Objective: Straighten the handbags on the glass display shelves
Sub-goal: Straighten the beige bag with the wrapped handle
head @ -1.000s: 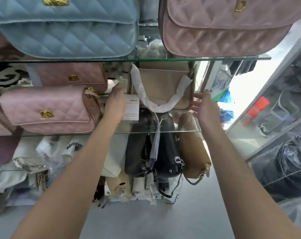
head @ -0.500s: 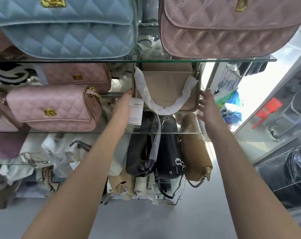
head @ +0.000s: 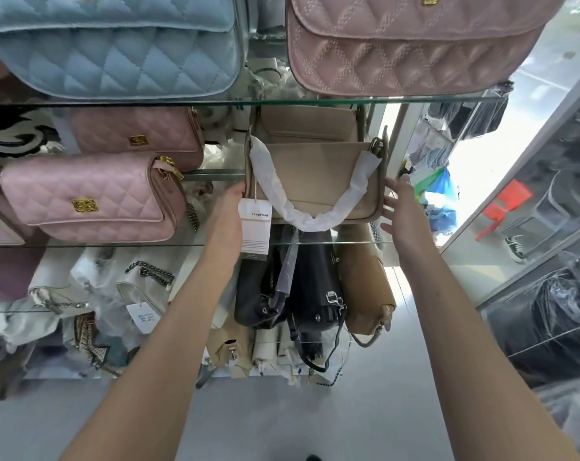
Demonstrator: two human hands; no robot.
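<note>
The beige handbag (head: 318, 184) stands on the glass shelf (head: 358, 242), so square it by pressing evenly from both ends: your left hand (head: 227, 214) touches its left end, though I cannot tell whether it grips behind the tag (head: 255, 229), and your right hand (head: 403, 212), fingers spread, is just beside its right end.

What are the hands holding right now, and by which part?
No clear grip: left hand and open right hand flank the beige handbag at its two ends; the hang tag partly hides the left one.

blue bag (head: 108, 44) top cropped, left hand (head: 225, 214) fingertips hidden
</note>
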